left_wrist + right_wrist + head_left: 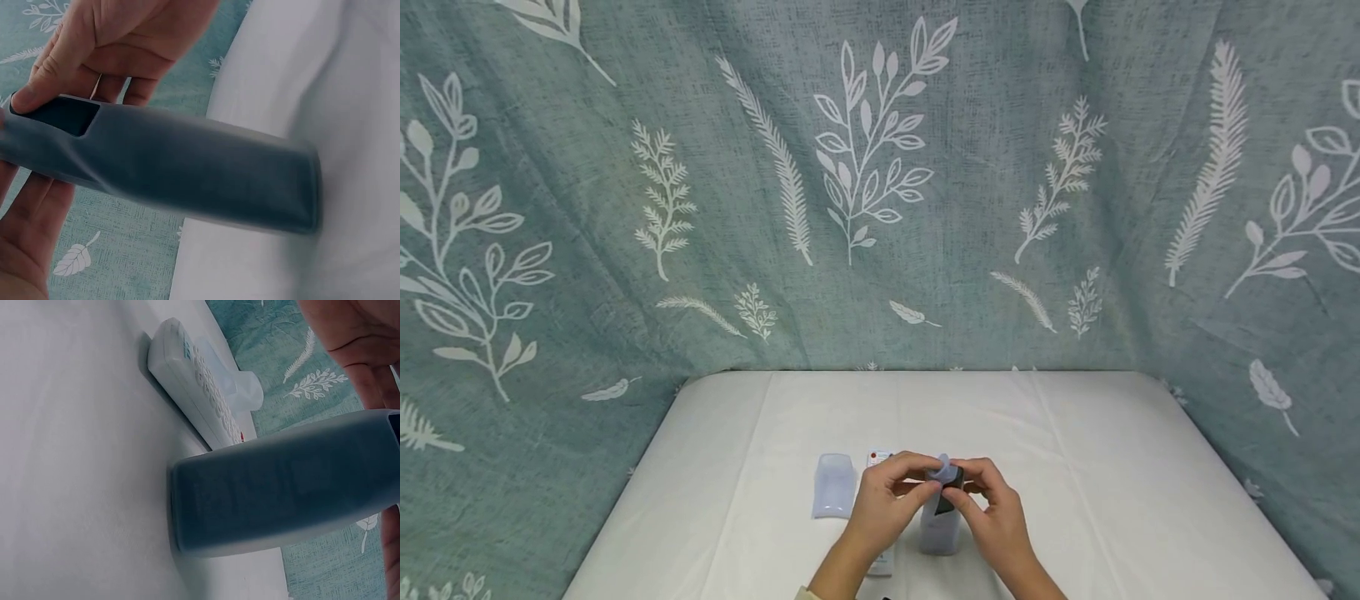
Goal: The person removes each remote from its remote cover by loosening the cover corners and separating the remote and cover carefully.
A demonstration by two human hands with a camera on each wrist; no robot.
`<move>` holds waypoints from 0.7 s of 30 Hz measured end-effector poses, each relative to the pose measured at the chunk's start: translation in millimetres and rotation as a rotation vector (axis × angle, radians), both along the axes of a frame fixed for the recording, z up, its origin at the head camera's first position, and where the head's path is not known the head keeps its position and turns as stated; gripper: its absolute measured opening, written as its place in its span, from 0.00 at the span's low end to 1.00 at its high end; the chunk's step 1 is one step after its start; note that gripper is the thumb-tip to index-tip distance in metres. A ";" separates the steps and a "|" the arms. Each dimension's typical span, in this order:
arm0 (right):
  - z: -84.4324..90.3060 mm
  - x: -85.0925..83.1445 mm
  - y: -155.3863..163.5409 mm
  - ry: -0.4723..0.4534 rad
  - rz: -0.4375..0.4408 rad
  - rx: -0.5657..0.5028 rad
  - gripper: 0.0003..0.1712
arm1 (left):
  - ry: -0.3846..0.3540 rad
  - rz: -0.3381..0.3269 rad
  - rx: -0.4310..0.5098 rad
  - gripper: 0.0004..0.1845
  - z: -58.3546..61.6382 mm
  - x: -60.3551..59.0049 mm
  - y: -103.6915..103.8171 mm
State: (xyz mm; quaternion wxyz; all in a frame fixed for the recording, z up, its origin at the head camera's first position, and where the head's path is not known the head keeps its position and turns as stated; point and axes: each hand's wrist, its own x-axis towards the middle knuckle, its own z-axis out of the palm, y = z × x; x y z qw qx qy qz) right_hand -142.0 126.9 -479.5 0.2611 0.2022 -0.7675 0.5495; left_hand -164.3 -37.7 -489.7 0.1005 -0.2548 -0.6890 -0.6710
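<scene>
Head view: translucent bluish silicone sleeve [940, 521] stands upright at bottom centre of white tabletop [1075, 467], dark thing inside its top, can't tell what. Left hand [887, 500] and right hand [992, 508] both pinch sleeve's top end. White remote [880, 567] mostly hidden behind left hand. Second clear sleeve [834, 486] lies left of it.

Left wrist view: sleeve [187, 169] blurry, dark cutout near fingers [37, 87].

Right wrist view: sleeve's base [181, 506] on tabletop, remote [194, 387] just beyond, right hand cut off at upper right.
</scene>
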 end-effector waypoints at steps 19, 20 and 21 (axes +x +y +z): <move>-1.8 2.5 -0.2 -0.031 0.011 -0.020 0.20 | -0.024 0.047 0.046 0.07 5.1 2.5 4.4; -1.8 2.6 -0.2 -0.033 0.012 -0.021 0.20 | -0.028 0.051 0.044 0.07 5.5 2.7 4.6; -1.8 2.6 -0.2 -0.033 0.013 -0.022 0.19 | -0.030 0.053 0.046 0.07 6.1 3.1 4.7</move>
